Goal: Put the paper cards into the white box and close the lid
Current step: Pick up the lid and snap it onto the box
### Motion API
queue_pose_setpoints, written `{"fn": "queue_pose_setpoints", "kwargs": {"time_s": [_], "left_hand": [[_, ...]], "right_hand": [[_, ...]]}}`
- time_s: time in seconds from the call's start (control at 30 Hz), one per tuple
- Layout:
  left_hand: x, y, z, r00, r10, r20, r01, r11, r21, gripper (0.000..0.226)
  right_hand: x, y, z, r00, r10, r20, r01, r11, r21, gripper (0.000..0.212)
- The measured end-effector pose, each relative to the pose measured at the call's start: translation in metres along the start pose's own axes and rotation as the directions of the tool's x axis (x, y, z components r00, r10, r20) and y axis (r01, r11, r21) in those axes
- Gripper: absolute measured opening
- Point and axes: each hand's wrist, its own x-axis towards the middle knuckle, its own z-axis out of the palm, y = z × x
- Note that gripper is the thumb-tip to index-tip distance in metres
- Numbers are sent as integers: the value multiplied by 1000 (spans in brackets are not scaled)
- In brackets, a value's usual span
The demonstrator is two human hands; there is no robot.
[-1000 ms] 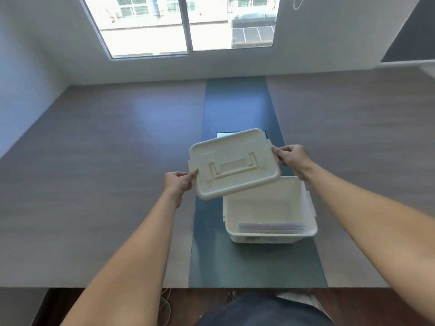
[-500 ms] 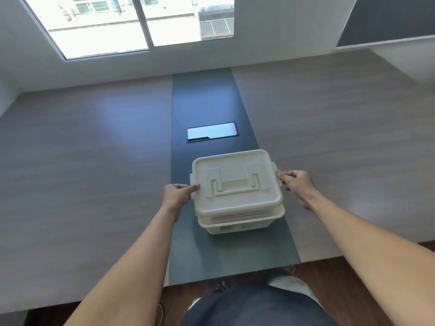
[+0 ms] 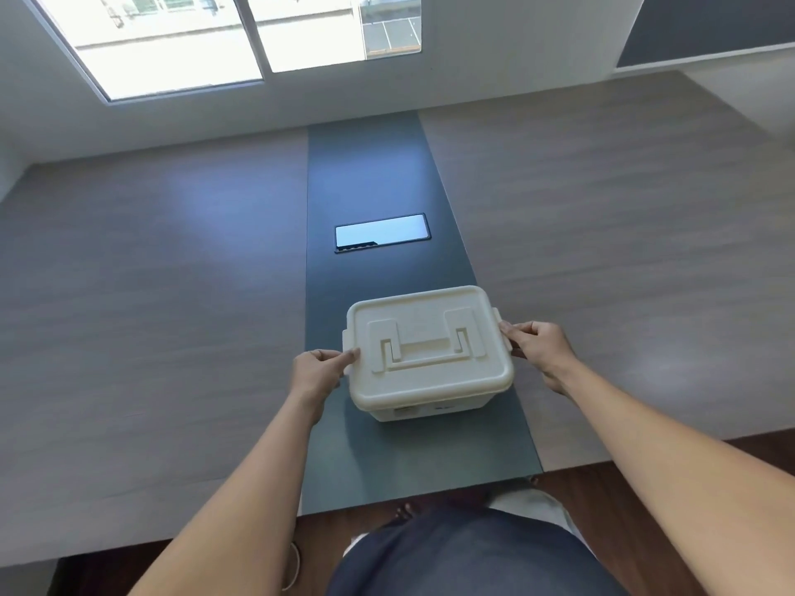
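The white box stands on the dark centre strip of the table, near the front edge. Its lid, with a flat moulded handle on top, lies level over the box and covers it. The paper cards are hidden inside. My left hand grips the lid's left edge at the side latch. My right hand grips the lid's right edge at the other latch. Both forearms reach in from below.
A dark rectangular panel with a bright reflection is set into the dark strip behind the box. Grey wood-grain tabletop spreads to both sides. The table's front edge runs just before my body. A window fills the far wall.
The lid came down from tilted above the open box onto it and now sits flush. The cards, visible through the opening before, are covered. Both hands stayed on the lid's ends.
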Motion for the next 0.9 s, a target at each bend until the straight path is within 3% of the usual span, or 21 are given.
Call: {"fn": "queue_pose_setpoints", "kwargs": {"time_s": [0.23,0.5,0.6,0.73,0.9], "left_hand": [[-2,-7,-2,999,20,33,-19,1000,-19,36],[2,-11,6,998,-26,63,34,991,-133,40],[-1,-13,13,993,-76,89,93,976,-197,34],[2,-19,15,989,-115,96,136,957,-256,45],[9,-17,10,992,-107,71,124,943,-308,55]], "right_hand": [[0,2,-6,998,37,52,-38,999,28,35],[2,2,0,998,48,46,-49,998,33,20],[2,-4,6,987,123,101,-124,992,1,23],[3,-8,12,941,260,215,-271,962,23,33],[7,-8,14,953,210,219,-220,975,25,38]]}}
